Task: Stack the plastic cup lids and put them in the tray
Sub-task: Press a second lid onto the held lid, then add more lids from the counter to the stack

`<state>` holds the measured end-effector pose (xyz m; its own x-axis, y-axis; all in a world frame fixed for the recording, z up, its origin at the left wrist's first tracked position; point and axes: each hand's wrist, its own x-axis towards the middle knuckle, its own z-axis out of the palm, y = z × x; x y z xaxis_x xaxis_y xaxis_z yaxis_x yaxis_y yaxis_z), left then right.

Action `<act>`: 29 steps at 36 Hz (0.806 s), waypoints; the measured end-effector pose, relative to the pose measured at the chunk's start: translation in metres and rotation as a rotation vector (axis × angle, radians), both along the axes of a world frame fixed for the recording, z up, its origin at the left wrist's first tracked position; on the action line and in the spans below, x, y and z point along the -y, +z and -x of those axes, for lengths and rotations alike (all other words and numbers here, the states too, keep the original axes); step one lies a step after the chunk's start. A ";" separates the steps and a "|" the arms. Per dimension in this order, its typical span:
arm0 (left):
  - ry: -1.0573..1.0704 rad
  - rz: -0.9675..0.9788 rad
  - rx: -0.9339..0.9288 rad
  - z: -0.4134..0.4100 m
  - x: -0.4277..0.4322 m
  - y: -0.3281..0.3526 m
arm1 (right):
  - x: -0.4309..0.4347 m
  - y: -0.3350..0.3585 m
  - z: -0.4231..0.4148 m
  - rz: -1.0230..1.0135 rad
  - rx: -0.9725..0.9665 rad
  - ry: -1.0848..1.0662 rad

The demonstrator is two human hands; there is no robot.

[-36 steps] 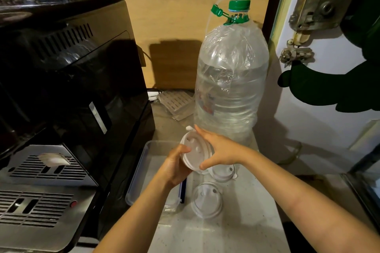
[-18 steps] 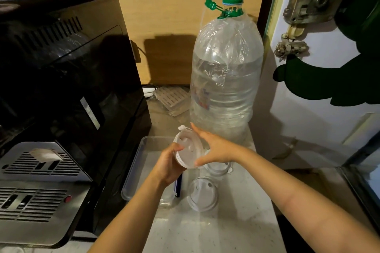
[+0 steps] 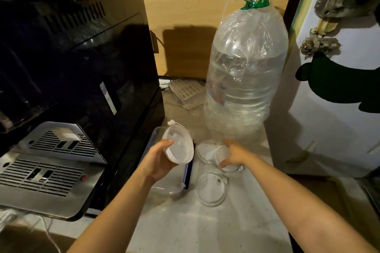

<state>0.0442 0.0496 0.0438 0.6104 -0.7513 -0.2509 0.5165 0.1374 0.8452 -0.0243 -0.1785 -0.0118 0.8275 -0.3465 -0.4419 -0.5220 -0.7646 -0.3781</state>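
My left hand holds a small stack of white plastic cup lids, tilted on edge above the clear plastic tray. The tray sits on the counter beside the black machine and is mostly hidden by my arm. My right hand reaches down onto a lid lying on the counter, its fingers closing around it. Just behind lies another lid. A third loose lid lies flat in front, to the right of the tray.
A black coffee machine with a metal drip grille fills the left. A large clear water bottle with a green cap stands right behind the lids. A white door closes off the right side.
My right hand has let go of the stack and dropped to the right onto a lid on the counter. My left hand keeps the stack, now held alone.
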 end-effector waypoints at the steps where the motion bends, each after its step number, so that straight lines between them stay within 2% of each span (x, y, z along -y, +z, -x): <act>1: 0.001 0.004 -0.002 -0.001 -0.002 0.001 | 0.000 -0.002 -0.001 0.012 -0.009 0.003; 10: 0.038 -0.046 0.003 -0.004 -0.012 0.007 | -0.004 -0.016 -0.012 0.201 -0.087 0.051; 18: 0.023 -0.026 0.013 -0.003 -0.010 0.007 | -0.002 -0.015 -0.006 0.196 -0.017 0.000; 24: -0.006 0.026 -0.008 -0.002 0.002 0.004 | 0.009 0.019 -0.003 0.026 0.208 -0.116; 29: -0.052 0.038 -0.041 -0.003 0.015 -0.003 | 0.010 0.073 0.007 -0.176 0.523 -0.170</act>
<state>0.0472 0.0347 0.0413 0.5601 -0.7910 -0.2462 0.5581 0.1407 0.8177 -0.0310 -0.1888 0.0613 0.8905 -0.4521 -0.0520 -0.3415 -0.5884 -0.7329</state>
